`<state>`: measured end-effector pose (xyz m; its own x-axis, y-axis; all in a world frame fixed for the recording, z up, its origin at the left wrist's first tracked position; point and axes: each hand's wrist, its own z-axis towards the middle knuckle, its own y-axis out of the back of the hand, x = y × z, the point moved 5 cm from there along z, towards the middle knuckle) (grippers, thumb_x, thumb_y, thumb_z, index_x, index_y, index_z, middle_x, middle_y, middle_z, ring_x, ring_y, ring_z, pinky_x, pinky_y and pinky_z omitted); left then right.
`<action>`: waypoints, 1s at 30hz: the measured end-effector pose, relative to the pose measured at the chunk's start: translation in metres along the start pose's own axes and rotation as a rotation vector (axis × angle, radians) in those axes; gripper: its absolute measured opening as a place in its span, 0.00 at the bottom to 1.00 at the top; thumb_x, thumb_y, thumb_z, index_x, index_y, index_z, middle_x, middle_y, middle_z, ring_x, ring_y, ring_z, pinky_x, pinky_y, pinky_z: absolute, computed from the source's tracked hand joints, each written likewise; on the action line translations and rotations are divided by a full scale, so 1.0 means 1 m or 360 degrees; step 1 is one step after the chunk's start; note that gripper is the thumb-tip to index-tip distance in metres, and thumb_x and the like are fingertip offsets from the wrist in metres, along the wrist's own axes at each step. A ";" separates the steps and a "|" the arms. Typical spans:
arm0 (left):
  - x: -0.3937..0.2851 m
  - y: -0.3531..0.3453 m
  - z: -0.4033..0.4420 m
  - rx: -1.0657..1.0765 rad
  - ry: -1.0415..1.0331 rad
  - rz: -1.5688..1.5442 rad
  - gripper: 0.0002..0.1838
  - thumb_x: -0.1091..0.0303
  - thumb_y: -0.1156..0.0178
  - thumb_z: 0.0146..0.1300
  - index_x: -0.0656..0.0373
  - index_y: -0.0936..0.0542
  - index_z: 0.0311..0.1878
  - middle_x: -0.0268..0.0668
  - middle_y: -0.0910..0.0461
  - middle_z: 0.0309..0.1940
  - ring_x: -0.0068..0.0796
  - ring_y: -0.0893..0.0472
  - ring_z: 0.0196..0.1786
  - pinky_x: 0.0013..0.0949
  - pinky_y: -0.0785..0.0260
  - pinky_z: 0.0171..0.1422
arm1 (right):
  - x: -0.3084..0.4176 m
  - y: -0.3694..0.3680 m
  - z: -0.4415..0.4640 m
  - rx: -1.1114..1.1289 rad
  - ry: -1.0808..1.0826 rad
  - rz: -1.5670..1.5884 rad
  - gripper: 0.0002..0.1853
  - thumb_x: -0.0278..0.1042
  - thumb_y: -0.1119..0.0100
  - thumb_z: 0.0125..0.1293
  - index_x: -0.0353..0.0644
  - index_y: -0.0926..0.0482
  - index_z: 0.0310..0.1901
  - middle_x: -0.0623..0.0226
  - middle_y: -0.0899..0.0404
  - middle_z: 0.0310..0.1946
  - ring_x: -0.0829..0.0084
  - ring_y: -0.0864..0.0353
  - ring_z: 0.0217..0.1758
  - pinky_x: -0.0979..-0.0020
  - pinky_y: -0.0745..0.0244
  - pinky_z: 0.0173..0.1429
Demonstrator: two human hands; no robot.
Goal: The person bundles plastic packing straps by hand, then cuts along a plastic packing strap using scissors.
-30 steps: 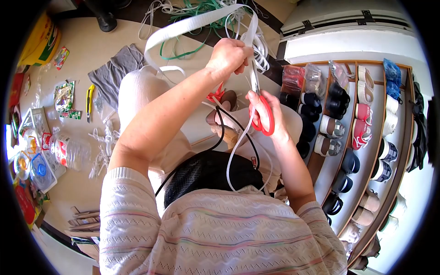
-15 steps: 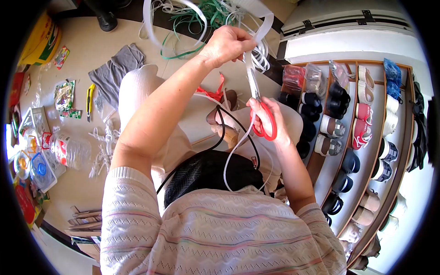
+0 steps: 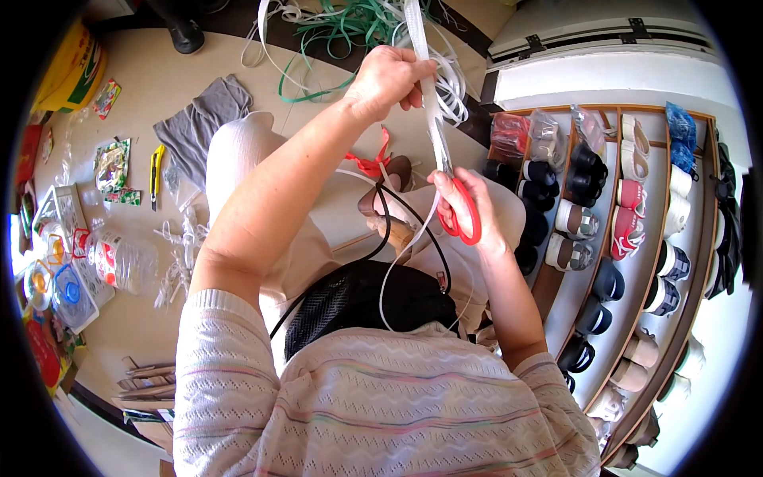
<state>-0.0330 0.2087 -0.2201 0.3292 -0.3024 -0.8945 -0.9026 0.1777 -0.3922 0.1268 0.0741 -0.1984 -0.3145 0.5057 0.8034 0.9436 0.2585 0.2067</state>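
My left hand (image 3: 391, 79) pinches a flat white strap (image 3: 416, 36) between thumb and fingers. The strap runs up past the top edge and down to the scissors' blades. In my right hand (image 3: 469, 203) are red-handled scissors (image 3: 466, 215), blades pointing up along the strap; how far they are parted is hard to see. A narrow white strip (image 3: 387, 280) hangs in a curve from near the scissors to my lap. A red ribbon (image 3: 372, 164) and black cords (image 3: 387, 230) lie between my knees, below my left hand.
Green and white straps (image 3: 342, 32) are heaped at the top. A shoe rack (image 3: 604, 274) stands at right. To the left are a grey cloth (image 3: 193, 127), a yellow cutter (image 3: 155, 179), a plastic bottle (image 3: 123, 261) and a yellow bucket (image 3: 75, 71). A dark shoe (image 3: 185, 37) shows at top left.
The big white loop above my left hand has swung up and mostly out of view, and the strap now stands straighter. My left hand has shifted slightly left and up; my right hand moved slightly.
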 end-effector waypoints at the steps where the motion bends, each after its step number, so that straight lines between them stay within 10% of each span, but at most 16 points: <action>1: 0.002 -0.002 0.000 0.0006 0.0004 -0.0027 0.12 0.64 0.41 0.59 0.66 0.21 0.28 0.35 0.25 0.15 0.20 0.29 0.14 0.24 0.39 0.17 | 0.001 0.001 0.001 -0.0004 0.0024 -0.0020 0.18 0.46 0.44 0.64 0.36 0.27 0.38 0.76 0.36 0.15 0.85 0.39 0.13 0.82 0.45 0.16; 30: 0.003 0.004 0.005 -0.0099 0.0030 -0.0104 0.11 0.67 0.38 0.55 0.66 0.23 0.25 0.35 0.27 0.16 0.20 0.33 0.13 0.24 0.43 0.16 | -0.001 0.001 0.004 -0.0063 0.0042 -0.0082 0.16 0.44 0.44 0.64 0.37 0.28 0.35 0.76 0.36 0.13 0.85 0.41 0.11 0.82 0.46 0.15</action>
<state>-0.0342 0.2130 -0.2256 0.3832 -0.3294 -0.8629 -0.8950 0.0986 -0.4351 0.1280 0.0774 -0.2010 -0.3603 0.4708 0.8053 0.9298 0.2506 0.2695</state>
